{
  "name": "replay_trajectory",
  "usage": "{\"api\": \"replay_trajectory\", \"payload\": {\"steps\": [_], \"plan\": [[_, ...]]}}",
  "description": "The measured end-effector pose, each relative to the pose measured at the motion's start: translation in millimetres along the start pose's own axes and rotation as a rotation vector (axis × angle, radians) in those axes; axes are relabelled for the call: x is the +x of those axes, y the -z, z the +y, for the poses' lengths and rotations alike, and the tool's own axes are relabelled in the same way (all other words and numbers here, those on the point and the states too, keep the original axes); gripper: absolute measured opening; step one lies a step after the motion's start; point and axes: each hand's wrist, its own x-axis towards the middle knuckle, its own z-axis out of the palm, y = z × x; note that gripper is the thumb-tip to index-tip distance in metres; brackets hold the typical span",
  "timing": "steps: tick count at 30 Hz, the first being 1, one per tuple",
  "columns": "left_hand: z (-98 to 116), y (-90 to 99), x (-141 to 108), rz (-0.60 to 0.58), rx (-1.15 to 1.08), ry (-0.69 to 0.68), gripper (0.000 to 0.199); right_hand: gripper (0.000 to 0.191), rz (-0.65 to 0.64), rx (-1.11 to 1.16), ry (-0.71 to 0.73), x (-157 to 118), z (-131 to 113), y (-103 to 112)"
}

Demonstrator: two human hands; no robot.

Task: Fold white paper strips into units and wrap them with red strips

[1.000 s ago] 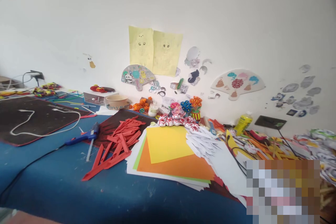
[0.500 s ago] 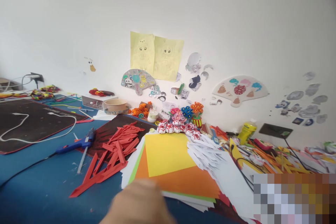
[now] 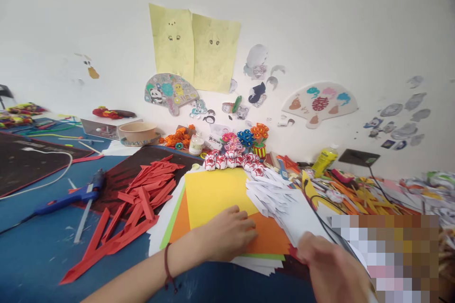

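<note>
My left hand (image 3: 231,233), with a dark red cord bracelet (image 3: 167,265) at the wrist, lies over a stack of coloured paper. Its fingers are bent and a little apart, and no held thing shows. Under it are a yellow sheet (image 3: 215,189) and an orange sheet (image 3: 272,234), with green and white edges below. My right hand (image 3: 330,265), somewhat blurred, is closed by the right side of the stack, near a white sheet (image 3: 302,213). What its curled fingers hold, if anything, is hidden.
Folded red paper strips (image 3: 145,199) and a blue glue gun (image 3: 71,196) lie to the left. White strips (image 3: 266,194) and paper flowers (image 3: 232,151) are behind the stack. A yellow bottle (image 3: 325,160), black cable (image 3: 320,213) and orange scraps (image 3: 355,194) lie on the right.
One blurred hand showed at the bottom before; now both hands are in view, the left over the coloured paper and the right beside it. The view has shifted, moving the tabletop things leftward.
</note>
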Motion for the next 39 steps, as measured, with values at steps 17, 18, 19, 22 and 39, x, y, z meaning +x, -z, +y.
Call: {"api": "replay_trajectory", "payload": {"steps": [17,18,19,22,39], "plan": [[-32.0,-37.5,-13.7,0.128,0.060,0.211,0.013,0.028,-0.284,-0.117,0.100,112.6,-72.6,-85.8],[-32.2,-37.1,-13.9,0.132,0.048,0.212,0.014,0.028,-0.292,-0.121,0.113,120.0,-72.5,-91.0],[-32.5,-36.8,-14.1,0.139,0.039,0.211,0.015,0.029,-0.292,-0.120,0.129,126.2,-71.5,-97.8],[-33.9,-37.3,-15.2,0.170,0.031,0.216,0.014,0.028,-0.323,-0.093,0.190,134.8,-62.5,-125.0],[-33.8,-38.3,-15.5,0.116,0.138,0.264,0.023,0.034,0.032,-0.464,0.288,138.7,-16.9,-105.6]]}}
